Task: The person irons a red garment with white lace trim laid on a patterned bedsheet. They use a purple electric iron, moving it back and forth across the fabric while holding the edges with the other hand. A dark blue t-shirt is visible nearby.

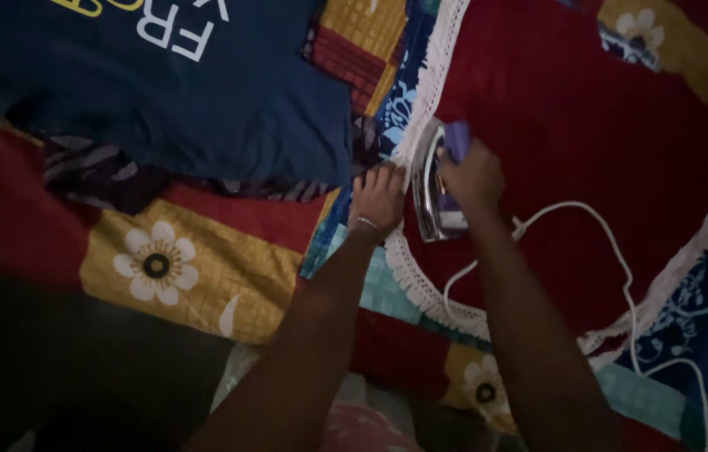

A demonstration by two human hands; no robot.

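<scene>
Right hand (473,177) is clamped on the iron's purple handle; iron (436,186) stands on the red cloth (588,125) at its fringed edge. Left hand (377,197), fingers together, presses flat just beside it.

A single head-worn camera looks almost straight down from above the person's forearms, close in. The patchwork bedspread (195,268) fills the whole frame, arms entering from the bottom edge; the lighting is dim.
</scene>
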